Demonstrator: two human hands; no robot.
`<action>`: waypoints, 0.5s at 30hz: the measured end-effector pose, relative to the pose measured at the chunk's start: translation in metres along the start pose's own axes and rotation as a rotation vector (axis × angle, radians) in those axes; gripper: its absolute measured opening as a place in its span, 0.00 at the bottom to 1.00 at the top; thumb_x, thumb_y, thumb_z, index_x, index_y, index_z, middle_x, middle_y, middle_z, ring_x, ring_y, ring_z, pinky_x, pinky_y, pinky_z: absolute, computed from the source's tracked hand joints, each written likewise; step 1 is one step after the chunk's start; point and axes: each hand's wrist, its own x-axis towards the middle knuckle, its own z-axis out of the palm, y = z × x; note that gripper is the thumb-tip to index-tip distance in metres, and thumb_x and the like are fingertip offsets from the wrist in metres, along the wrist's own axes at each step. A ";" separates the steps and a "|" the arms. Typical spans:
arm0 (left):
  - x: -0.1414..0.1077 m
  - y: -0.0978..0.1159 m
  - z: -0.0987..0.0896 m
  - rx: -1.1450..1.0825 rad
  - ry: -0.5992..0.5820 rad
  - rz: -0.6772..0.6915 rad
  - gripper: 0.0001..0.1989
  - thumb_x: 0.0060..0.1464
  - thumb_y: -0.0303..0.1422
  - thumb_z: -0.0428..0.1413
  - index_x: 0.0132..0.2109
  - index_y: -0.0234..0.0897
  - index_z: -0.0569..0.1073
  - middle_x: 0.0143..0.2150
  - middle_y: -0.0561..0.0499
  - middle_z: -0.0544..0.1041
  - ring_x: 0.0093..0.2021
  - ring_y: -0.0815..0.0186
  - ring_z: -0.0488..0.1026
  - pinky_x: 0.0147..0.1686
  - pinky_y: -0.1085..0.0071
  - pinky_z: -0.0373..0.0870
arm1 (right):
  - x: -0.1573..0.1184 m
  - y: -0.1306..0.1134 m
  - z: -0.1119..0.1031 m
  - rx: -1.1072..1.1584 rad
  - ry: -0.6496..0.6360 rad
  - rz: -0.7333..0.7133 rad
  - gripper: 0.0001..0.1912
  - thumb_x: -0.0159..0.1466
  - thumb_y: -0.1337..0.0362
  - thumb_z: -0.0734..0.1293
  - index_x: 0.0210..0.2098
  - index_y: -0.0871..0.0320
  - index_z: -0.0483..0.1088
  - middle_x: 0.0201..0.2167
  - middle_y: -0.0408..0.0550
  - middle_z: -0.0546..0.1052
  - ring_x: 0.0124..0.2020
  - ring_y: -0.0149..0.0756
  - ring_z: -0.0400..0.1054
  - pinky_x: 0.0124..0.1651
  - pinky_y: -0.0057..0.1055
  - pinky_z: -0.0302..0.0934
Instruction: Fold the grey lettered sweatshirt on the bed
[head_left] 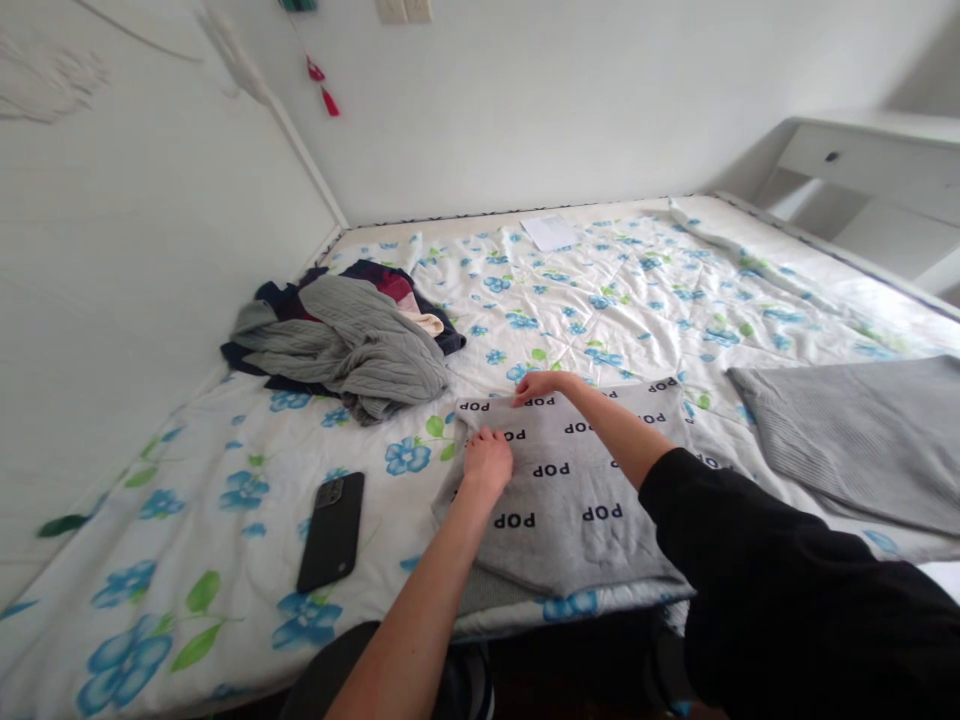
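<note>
A light grey sweater (577, 500) printed with black "POP" lettering lies spread on the bed's near edge, the letters upside down to me. Over its left side is my left hand (489, 460), with bent fingers closed on the knit fabric; the fingertips are partly hidden. My right hand (537, 386) reaches across to the far edge near the upper left corner and pinches the cloth there. My right forearm crosses above the print and covers part of it.
A heap of clothes with a grey cable-knit sweater (360, 340) on top lies back left. A black phone (331, 532) rests left of my left arm. Another grey knit garment (870, 430) is at right. White paper (550, 233) lies at the back of the flowered sheet (247, 490).
</note>
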 end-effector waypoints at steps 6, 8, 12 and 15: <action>0.002 -0.001 -0.001 0.011 -0.005 -0.001 0.26 0.65 0.30 0.61 0.68 0.29 0.78 0.67 0.23 0.79 0.66 0.40 0.79 0.64 0.52 0.77 | -0.060 0.064 -0.020 -0.006 0.074 0.122 0.23 0.62 0.40 0.79 0.39 0.54 0.88 0.36 0.45 0.86 0.40 0.39 0.77 0.44 0.28 0.69; 0.003 -0.002 -0.003 0.005 -0.014 0.000 0.27 0.63 0.31 0.62 0.68 0.29 0.78 0.67 0.24 0.79 0.66 0.40 0.80 0.64 0.53 0.77 | -0.078 0.081 -0.027 0.001 0.055 0.184 0.21 0.60 0.43 0.82 0.35 0.55 0.87 0.34 0.46 0.85 0.38 0.39 0.77 0.43 0.30 0.69; 0.003 -0.002 -0.010 0.007 -0.031 -0.009 0.27 0.63 0.31 0.63 0.68 0.30 0.78 0.68 0.26 0.79 0.65 0.41 0.81 0.63 0.55 0.78 | -0.120 0.124 -0.047 0.085 0.069 0.327 0.16 0.56 0.52 0.85 0.31 0.56 0.84 0.30 0.46 0.83 0.35 0.39 0.76 0.42 0.32 0.70; 0.003 -0.003 -0.015 0.026 -0.065 -0.009 0.28 0.63 0.32 0.64 0.69 0.30 0.77 0.69 0.26 0.77 0.64 0.43 0.82 0.63 0.58 0.78 | -0.159 0.159 -0.061 0.032 0.227 0.605 0.16 0.51 0.55 0.88 0.30 0.56 0.84 0.31 0.49 0.85 0.33 0.39 0.77 0.41 0.33 0.71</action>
